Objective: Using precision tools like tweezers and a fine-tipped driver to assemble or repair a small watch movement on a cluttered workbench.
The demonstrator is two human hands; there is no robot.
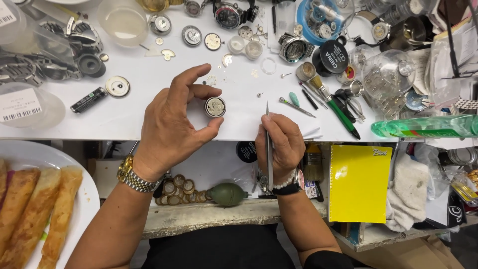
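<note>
Steel watch movement [215,106] in left hand [172,124] grip, tweezers [269,144] in right hand [281,142]

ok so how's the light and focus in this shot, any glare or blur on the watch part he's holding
Head view: bright, even light on the white bench, only soft shadows under the hands. The round watch part in the left hand is sharp, with slight shine on its metal. The tweezers in the right hand are crisp too. The plate at the lower left edge looks slightly stretched.

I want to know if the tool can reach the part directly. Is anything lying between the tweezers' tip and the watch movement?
Nothing visible does. The left hand holds the watch movement above bare white bench; the tweezers in the right hand point upward just beside it.
</note>
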